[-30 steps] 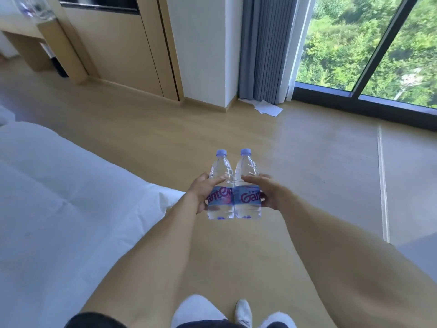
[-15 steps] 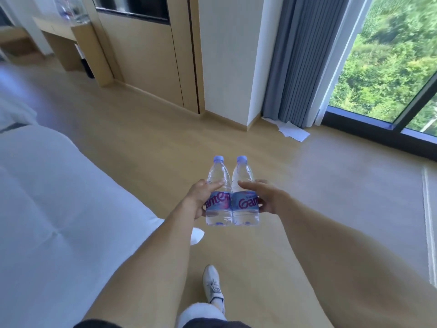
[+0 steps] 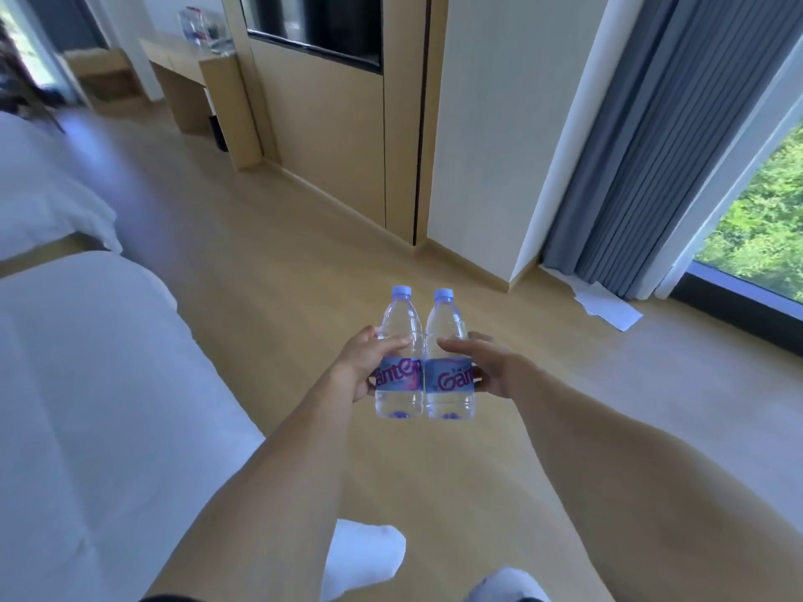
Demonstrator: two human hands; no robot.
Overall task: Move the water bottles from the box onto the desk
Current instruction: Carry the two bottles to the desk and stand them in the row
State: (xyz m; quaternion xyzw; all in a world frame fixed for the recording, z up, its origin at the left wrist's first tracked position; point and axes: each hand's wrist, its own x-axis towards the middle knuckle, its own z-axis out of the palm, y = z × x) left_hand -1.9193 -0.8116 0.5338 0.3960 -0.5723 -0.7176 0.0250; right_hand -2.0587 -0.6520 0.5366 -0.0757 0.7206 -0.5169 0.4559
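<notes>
View: from the person's head, looking forward and down along both bare forearms at a pale wooden floor (image 3: 269, 271).
Left hand (image 3: 363, 362): curled round the left bottle (image 3: 399, 358), thumb across its front just above the label, fingers hidden behind it.
Right hand (image 3: 486, 364): curled round the right bottle (image 3: 449, 362), thumb across its front above the label, fingers hidden behind it.
Bottles: two clear water bottles with pale blue caps and blue labels printed in pink lettering; both upright, side by side and touching, held in the air above the floor in front of the person.
Surface (image 3: 191, 58): a light wooden desk against the far wall at upper left, well apart from the held bottles; something clear with a blue and pink band stands on it, too blurred to tell further.
Beds: a white bed (image 3: 87, 406) along the left edge, its near corner beside the left forearm; a second white bed (image 3: 43, 193) beyond it.
Wall: wooden panelling with a dark screen (image 3: 313, 23) set into it, straight ahead.
Window side: a grey curtain (image 3: 643, 136) hangs at right, green trees showing through the glass beyond it; a white sheet of paper (image 3: 608, 306) lies on the floor at the curtain's foot.
Bottom edge: two white-clad feet or knees, cannot tell which.
</notes>
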